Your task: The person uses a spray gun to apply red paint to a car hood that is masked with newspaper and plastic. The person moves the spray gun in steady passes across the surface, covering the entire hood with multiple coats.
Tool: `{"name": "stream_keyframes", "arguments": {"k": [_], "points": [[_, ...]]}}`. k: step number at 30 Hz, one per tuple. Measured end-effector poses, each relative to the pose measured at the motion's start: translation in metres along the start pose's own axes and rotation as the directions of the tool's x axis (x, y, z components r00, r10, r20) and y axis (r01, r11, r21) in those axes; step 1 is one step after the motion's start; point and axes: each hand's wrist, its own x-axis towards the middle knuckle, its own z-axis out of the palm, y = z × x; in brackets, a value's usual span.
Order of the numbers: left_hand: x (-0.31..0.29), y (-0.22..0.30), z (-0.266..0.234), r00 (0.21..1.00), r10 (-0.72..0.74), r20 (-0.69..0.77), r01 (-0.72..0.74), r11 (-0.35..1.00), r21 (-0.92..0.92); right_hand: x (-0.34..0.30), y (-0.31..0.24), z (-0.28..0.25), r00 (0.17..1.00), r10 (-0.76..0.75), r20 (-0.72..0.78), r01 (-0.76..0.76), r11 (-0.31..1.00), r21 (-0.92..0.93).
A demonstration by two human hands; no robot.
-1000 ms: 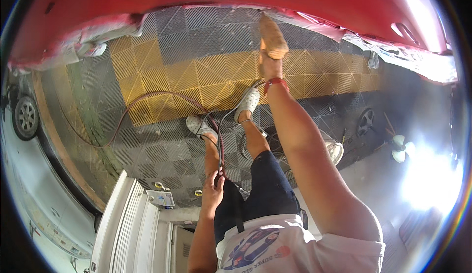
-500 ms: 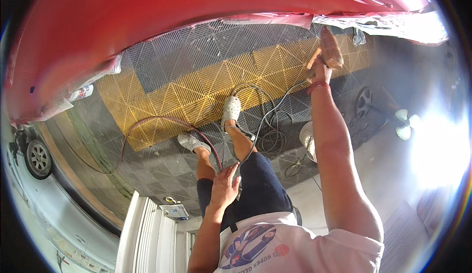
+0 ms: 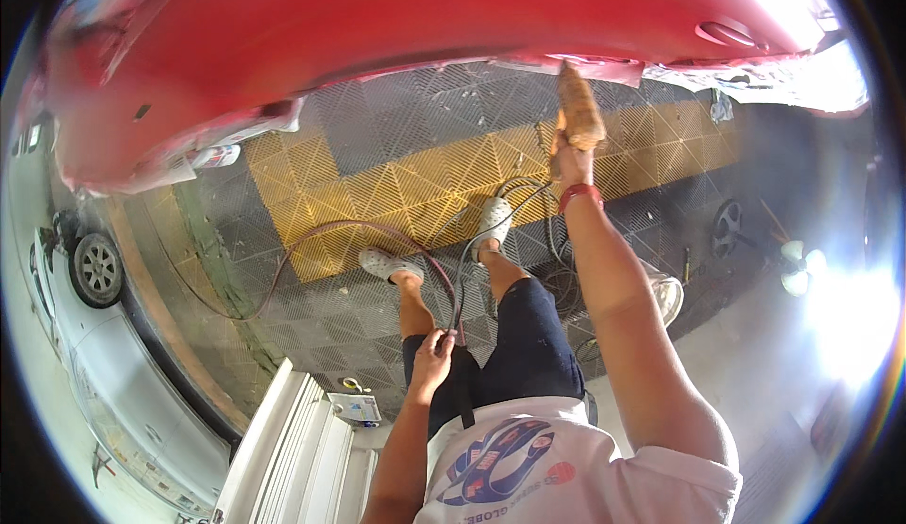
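Observation:
My right arm reaches forward. My right hand (image 3: 572, 163) is closed on the grip of a brown, elongated tool (image 3: 579, 113) that looks like a spray gun, its tip close to the lower edge of a red car body (image 3: 425, 14). Near my thighs, my left hand (image 3: 432, 365) pinches a dark hose (image 3: 460, 288), which loops over the floor toward the tool. A reddish hose (image 3: 368, 226) also runs to beside that hand. Masking paper (image 3: 755, 78) hangs along the car's lower edge.
Yellow and grey grid tiles (image 3: 359, 194) cover the floor. Coiled hose lies by my right foot, near a white bucket (image 3: 668, 297). A pale car (image 3: 151, 373) stands at left, and white folded panels (image 3: 283, 439) are close on my left. Bright light washes out the right side.
My right hand has moved left along the car's lower edge with the tool. My left fingers have closed on the hose. The red car fills more of the upper view.

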Motion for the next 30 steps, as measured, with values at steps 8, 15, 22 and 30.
{"name": "stream_keyframes", "arguments": {"k": [8,15,22,30], "points": [[-0.035,-0.135,-0.114,0.987,-0.107,-0.118,0.046,0.9,-0.433,-0.137,-0.034,0.205,0.951,-0.144,0.274,0.188,0.971,-0.144],[-0.079,-0.194,-0.16,0.94,-0.284,-0.187,0.117,0.787,-0.606,-0.255,-0.118,0.339,0.874,-0.049,0.483,0.143,0.977,-0.16],[-0.083,-0.219,-0.163,0.944,-0.231,-0.234,0.04,0.787,-0.616,-0.264,-0.158,0.329,0.728,0.008,0.686,-0.121,0.986,0.117],[-0.081,-0.134,-0.124,0.956,-0.126,-0.266,0.091,0.986,-0.141,-0.183,-0.148,0.152,0.884,0.196,0.424,-0.255,0.963,0.086]]}}
